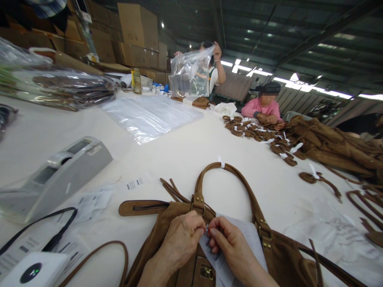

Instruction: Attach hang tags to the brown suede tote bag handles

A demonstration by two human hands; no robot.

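A brown suede handbag (287, 255) lies on the white table in front of me, its handles (223, 169) arched away and tied together with a white tag. A grey-white sheet of paper (239, 235) sticks out of the bag's top. My left hand (182, 239) and my right hand (230, 243) meet at the bag's opening, both with fingers pinched on the paper's edge near a brass ring.
A grey tape dispenser (56, 175) and printed labels (89, 199) lie to the left, with a white device (36, 271) at the near corner. Clear plastic bags (149, 115) lie ahead. Brown straps (254, 131) and bags pile up on the right, where two other people work.
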